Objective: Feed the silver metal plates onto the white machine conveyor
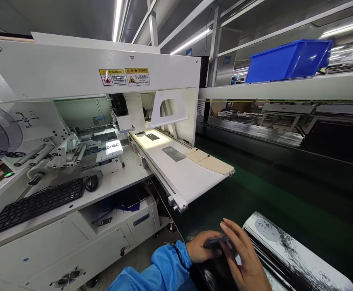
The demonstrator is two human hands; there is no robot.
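At the bottom of the view my left hand (201,247), in a blue sleeve, grips a thin dark flat part (217,241) from the left. My right hand (244,258) lies over the same part with its fingers stretched along it, holding its other side. Both hands hover over a stack of glossy black-and-white panels (288,258) at the near edge of the dark green conveyor belt (285,202). A white machine (88,72) stands to the left, and its white outfeed belt (182,173) carries a grey flat plate (173,153).
A black keyboard (37,204) and mouse (91,182) sit on the machine's shelf. Beige pads (209,160) lie at the outfeed belt's right edge. A blue bin (288,60) rests on an overhead rack at the right. Stacks of parts line the far side of the conveyor.
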